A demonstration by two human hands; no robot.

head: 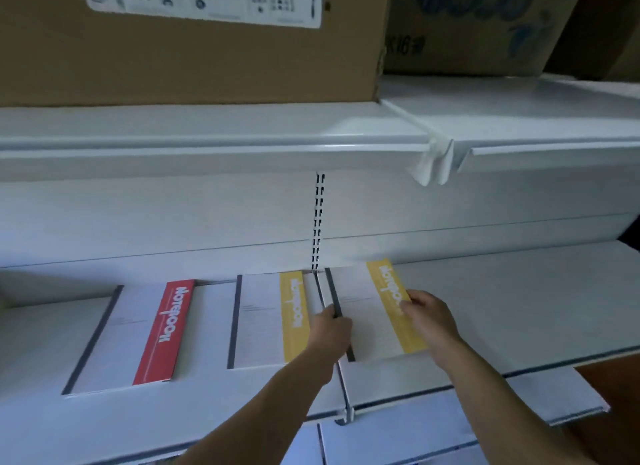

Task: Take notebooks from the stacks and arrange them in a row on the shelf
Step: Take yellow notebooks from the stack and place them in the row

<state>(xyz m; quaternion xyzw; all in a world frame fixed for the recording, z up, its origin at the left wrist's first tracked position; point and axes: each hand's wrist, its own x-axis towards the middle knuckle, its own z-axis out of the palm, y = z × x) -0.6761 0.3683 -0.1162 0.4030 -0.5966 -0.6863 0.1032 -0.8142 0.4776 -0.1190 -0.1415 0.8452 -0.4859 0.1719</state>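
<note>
Three notebooks lie flat in a row on the white shelf point(502, 308). The left one point(138, 336) has a red band, the middle one point(263, 319) a yellow band. The right notebook point(367, 312), also yellow-banded, sits between my hands. My left hand point(330, 329) grips its dark spine edge. My right hand point(427, 312) holds its yellow right edge, fingers curled over the band. This notebook lies slightly askew to the others.
A white shelf point(242, 142) above carries a large cardboard box point(190, 56) and a second box point(478, 28) at the right. A slotted upright point(318, 222) runs down the back panel. Lower shelf edges point(450, 416) jut out below.
</note>
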